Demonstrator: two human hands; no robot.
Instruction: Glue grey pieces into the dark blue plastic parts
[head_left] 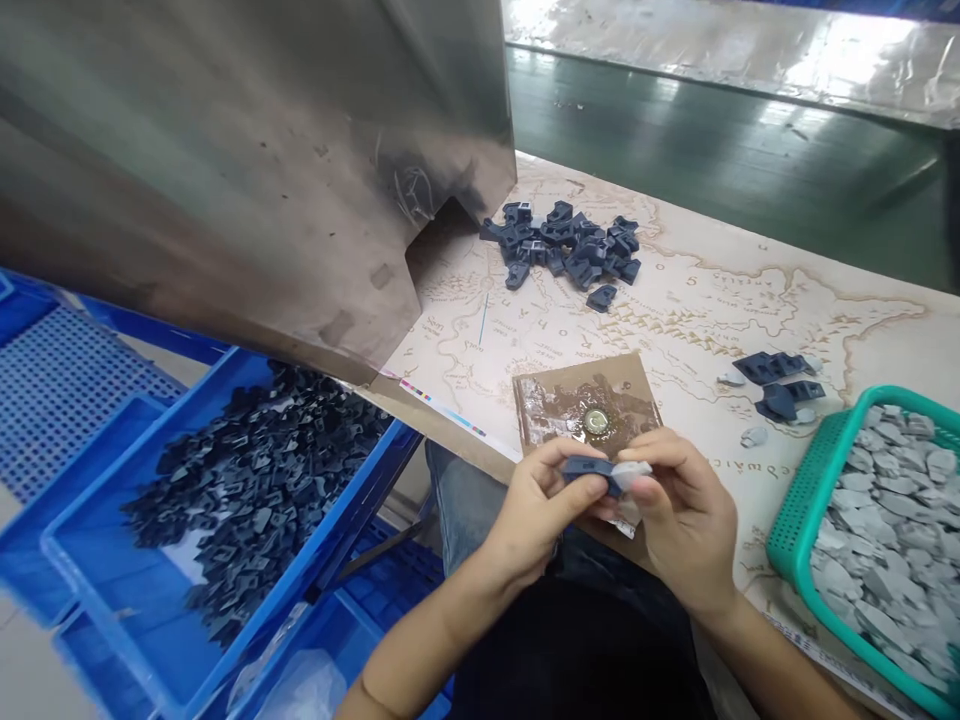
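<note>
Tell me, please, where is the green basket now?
The green basket is at the right edge of the head view, on the map-printed table, beyond the right hand.

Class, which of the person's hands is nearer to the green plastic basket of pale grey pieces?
Right. The right hand is left of the green basket, between it and the left hand, which is farther left.

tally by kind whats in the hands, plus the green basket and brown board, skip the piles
dark part, in the left hand: 1
pale piece, in the right hand: 1
green basket: 1
brown board: 1
total: 4
</note>
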